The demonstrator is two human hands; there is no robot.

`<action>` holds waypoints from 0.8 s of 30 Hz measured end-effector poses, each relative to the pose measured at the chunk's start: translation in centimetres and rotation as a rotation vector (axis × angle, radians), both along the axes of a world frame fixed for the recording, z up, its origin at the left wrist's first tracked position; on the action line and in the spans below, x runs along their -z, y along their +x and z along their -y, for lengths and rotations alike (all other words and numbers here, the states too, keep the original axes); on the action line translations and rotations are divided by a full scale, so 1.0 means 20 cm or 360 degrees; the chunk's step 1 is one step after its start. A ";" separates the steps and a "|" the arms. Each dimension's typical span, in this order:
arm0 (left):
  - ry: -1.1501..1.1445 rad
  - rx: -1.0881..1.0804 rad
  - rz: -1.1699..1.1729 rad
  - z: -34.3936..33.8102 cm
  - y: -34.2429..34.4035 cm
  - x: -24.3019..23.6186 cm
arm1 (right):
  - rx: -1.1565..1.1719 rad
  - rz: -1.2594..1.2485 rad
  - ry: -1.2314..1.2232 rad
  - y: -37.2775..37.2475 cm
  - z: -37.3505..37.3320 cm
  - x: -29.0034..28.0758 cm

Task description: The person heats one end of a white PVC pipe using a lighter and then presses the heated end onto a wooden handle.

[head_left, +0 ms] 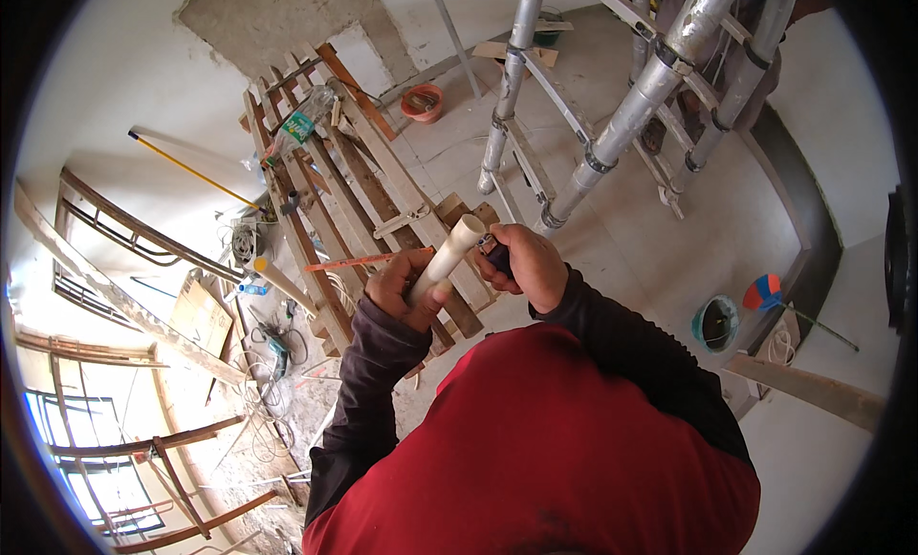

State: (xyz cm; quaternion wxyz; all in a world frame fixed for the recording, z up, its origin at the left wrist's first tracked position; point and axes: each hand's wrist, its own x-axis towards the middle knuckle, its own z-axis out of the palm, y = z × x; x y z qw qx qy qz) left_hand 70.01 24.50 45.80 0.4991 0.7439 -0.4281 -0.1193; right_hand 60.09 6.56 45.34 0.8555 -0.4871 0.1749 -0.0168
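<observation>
Closed round a cream-white plastic pipe (pixel 448 255), my left hand (pixel 398 289) grips it with the thumb along its near side. The pipe tilts up and to the right, its round open end facing up. Just right of that end, my right hand (pixel 532 267) is closed on a small dark object with a metal tip that looks like a lighter (pixel 496 256). The metal tip is close to the pipe's rim; whether it touches, I cannot tell. My fingers hide much of the dark object.
Wooden planks (pixel 356 187) form a rack beneath my hands. A metal scaffold (pixel 612 125) stands ahead right, with a person (pixel 729 87) behind it. An orange basin (pixel 422 103), a dark bucket (pixel 715 324), a power drill (pixel 277 352) and loose cables (pixel 256 402) lie around on the floor.
</observation>
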 end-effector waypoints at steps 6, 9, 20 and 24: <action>0.0099 -0.0062 -0.0112 0.00 -0.01 -0.02 | -0.0026 0.0037 -0.0032 -0.01 0.02 0.01; 0.0084 -0.0069 -0.0256 -0.01 -0.01 -0.01 | -0.0041 0.0037 -0.0037 -0.01 0.02 0.00; 0.0170 0.0005 -0.0349 0.01 -0.04 -0.06 | -0.0032 0.0017 -0.0061 0.00 0.02 0.02; 0.0026 -0.0090 -0.0056 0.02 -0.04 -0.02 | -0.0075 0.0084 0.0067 -0.01 0.04 0.07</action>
